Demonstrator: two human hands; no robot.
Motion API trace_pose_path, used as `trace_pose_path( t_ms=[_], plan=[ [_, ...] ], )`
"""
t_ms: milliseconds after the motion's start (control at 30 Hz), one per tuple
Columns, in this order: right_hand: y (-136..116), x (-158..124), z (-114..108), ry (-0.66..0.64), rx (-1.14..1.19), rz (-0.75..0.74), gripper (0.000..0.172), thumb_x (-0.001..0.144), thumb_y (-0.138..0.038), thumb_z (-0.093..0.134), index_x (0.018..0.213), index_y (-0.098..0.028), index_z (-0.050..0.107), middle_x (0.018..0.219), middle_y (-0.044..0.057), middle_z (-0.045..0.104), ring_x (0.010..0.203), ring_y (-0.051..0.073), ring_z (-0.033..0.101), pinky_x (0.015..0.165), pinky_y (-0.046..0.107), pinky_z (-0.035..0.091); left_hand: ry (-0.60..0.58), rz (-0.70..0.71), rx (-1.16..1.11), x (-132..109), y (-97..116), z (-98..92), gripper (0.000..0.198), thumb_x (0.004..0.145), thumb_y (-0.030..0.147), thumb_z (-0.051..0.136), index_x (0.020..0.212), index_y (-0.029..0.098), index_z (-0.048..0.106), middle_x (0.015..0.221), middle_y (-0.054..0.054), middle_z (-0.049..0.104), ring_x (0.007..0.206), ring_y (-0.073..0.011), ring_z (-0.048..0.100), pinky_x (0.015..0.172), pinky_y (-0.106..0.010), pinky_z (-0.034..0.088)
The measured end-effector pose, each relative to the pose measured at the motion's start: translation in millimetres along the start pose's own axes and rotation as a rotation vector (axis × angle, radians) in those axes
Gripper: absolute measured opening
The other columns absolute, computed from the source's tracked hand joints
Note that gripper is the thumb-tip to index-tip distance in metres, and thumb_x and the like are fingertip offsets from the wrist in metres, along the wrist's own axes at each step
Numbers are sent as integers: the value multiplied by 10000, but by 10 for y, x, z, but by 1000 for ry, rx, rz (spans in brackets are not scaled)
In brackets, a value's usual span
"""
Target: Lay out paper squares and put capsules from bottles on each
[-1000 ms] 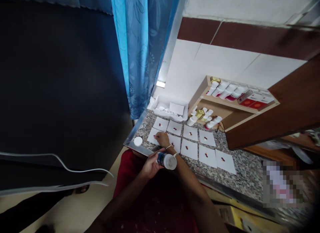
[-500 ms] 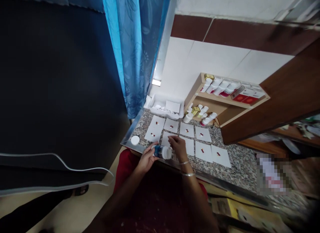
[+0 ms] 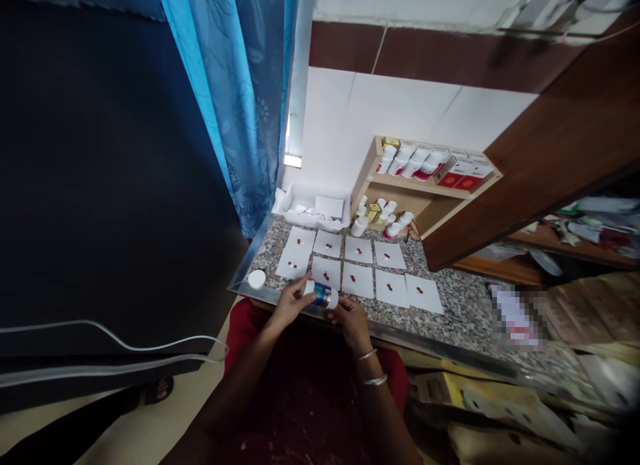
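A white pill bottle [image 3: 324,294] with a blue label lies tilted sideways in my left hand [image 3: 290,305], whose fingers wrap around its left part. My right hand [image 3: 353,324] is closed at the bottle's right end, fingertips curled against it. Whether a small pill is between them is hidden. Beyond my hands, white paper squares [image 3: 358,286] lie in two rows, with small groups of dark red and pale pills [image 3: 353,278] on them. To the left of the papers, a round white cap [image 3: 257,279] rests near the counter's edge.
A white plastic tray [image 3: 286,208] with paper pieces stands at the back of the granite counter [image 3: 463,308]. Beside it, a wooden shelf [image 3: 369,165] holds several white bottles [image 3: 413,164] and boxes [image 3: 470,175]. A blue curtain [image 3: 250,105] hangs at left.
My right hand has drawn back from over the papers to the bottle's end, uncovering pills on two papers. My left hand still holds the bottle. The view has shifted right.
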State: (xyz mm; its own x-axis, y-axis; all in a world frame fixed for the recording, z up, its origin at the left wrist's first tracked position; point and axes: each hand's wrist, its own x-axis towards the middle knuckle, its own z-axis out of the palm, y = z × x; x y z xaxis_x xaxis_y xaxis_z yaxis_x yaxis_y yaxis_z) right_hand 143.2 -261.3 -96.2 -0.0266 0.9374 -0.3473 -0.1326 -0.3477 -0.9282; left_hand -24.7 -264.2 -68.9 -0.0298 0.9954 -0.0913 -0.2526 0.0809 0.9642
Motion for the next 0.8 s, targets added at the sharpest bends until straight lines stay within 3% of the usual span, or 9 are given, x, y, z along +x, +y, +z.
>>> trace_pose_path(
  t_ms=[133,233,367,500,667,800],
  plan=[
    [63,40,-8,18,17,50,213,520,-291,700,671,-148,659,469,-13,593,394,108,508,371,199,385,-92,123,219,22,126,39,526,613,254,733,1124,211,616,1074,-83,619,983,-244,530,897,-335,385],
    [64,44,-2,57,22,73,194,496,-262,688,654,-153,657,480,-10,611,373,110,505,365,208,388,-150,145,249,23,169,65,527,620,260,725,1133,229,610,1062,-78,616,918,-237,534,816,-311,418],
    [32,25,-5,78,-9,67,178,489,-246,670,648,-165,665,479,-15,617,379,129,523,371,226,403,-158,125,233,25,121,66,534,615,268,727,1135,238,609,1062,-67,612,861,-220,537,747,-281,432],
    [10,15,-15,89,-103,37,152,514,-263,642,635,-176,664,471,-16,614,385,145,528,384,252,419,-136,113,225,39,0,36,527,628,267,720,1141,238,605,1100,-70,602,961,-240,529,823,-301,415],
    [-45,33,-40,143,-418,-29,171,624,-288,534,673,-194,669,446,-10,596,386,160,533,397,253,397,-37,-40,-63,19,-202,25,541,634,272,721,1156,213,590,1099,-68,619,969,-218,549,855,-307,405],
    [-154,6,-36,218,-847,-273,227,725,-324,490,621,-207,655,551,33,651,517,171,585,503,246,385,45,-180,-330,-22,-329,62,563,640,289,720,1179,234,565,1101,-62,616,860,-177,585,723,-276,456]
  ],
)
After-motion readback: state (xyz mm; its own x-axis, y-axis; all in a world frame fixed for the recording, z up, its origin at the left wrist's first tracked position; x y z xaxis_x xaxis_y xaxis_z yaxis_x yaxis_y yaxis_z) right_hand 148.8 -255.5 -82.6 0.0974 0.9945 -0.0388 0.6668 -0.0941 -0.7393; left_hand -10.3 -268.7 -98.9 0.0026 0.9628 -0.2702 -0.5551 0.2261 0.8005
